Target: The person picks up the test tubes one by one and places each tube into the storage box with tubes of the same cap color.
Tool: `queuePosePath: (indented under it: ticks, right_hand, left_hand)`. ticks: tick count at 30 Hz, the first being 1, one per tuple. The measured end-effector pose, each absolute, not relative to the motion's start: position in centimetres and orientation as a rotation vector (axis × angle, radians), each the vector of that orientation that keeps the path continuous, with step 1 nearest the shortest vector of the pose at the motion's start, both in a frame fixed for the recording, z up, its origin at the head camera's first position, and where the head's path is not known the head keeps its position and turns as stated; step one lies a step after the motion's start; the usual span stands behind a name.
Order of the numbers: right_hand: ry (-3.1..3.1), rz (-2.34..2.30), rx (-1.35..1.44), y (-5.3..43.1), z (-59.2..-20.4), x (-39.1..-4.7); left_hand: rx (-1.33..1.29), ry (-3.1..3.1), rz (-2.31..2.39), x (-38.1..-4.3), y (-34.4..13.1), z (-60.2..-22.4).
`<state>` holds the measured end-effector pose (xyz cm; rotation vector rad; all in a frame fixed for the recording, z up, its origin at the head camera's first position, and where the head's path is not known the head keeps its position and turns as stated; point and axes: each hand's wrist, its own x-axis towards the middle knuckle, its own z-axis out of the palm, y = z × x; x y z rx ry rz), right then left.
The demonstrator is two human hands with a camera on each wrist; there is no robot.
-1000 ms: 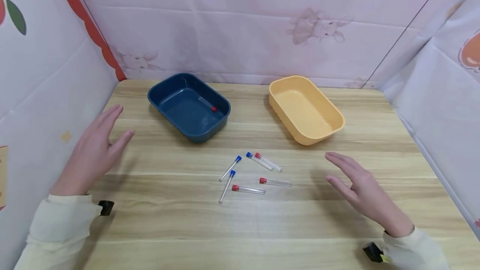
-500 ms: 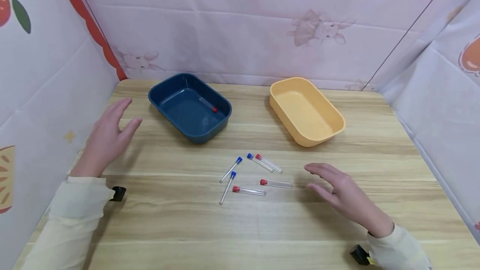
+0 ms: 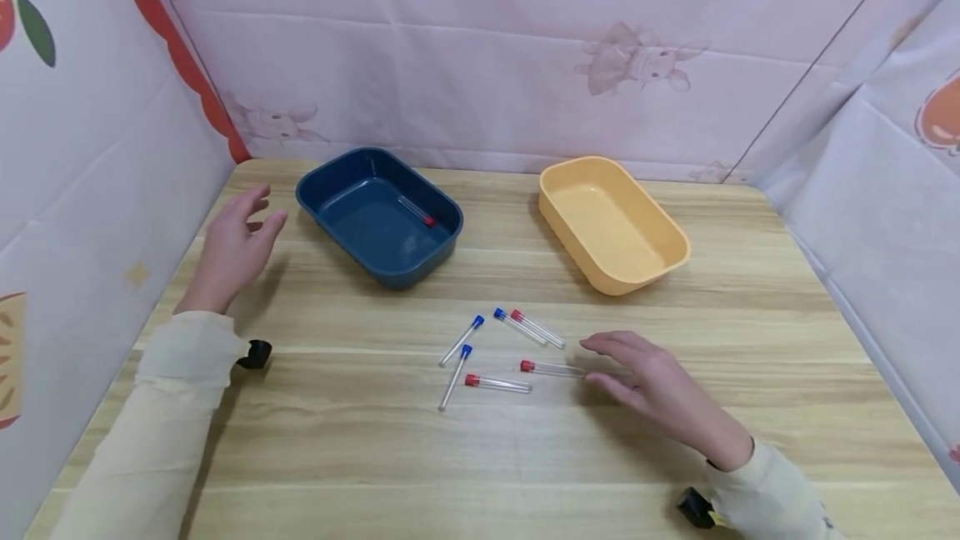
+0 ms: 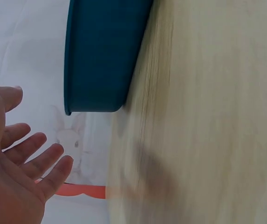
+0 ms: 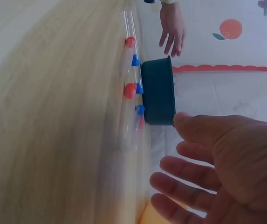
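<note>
My right hand point(image 3: 652, 386) hovers at the right end of a red-capped test tube point(image 3: 551, 369), its fingers spread and holding nothing. In the right wrist view, that hand's palm and loose fingers show beside the tubes. To the left lie another red-capped tube point(image 3: 498, 383) and two blue-capped tubes, one upper point(image 3: 461, 342) and one lower point(image 3: 454, 378). Farther back, a blue-capped tube point(image 3: 521, 327) lies alongside a red-capped one point(image 3: 538, 328). My left hand point(image 3: 234, 250), relaxed, is left of the dark blue tray point(image 3: 405, 274); in the left wrist view its fingers point(image 4: 56, 175) are extended.
Inside the blue tray is one red-capped tube point(image 3: 416, 211). A yellow tray point(image 3: 577, 250) stands at the back right of the wooden table point(image 3: 360, 448). Printed cloth walls point(image 3: 480, 90) enclose the back and both sides.
My right hand has moved left to the end of the red-capped tube. My left hand has moved forward and slightly right. The tubes and trays stay in place.
</note>
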<state>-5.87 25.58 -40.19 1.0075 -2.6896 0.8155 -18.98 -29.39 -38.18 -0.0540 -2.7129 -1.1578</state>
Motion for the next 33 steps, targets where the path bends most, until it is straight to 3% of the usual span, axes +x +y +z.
queuePosePath:
  ticks: [33]
  right_hand:
    - [-2.883,0.905,0.915,22.7,-42.0,-6.4]
  left_hand:
    - [-0.04,-2.867,-1.301,-24.4,-27.8,-40.2]
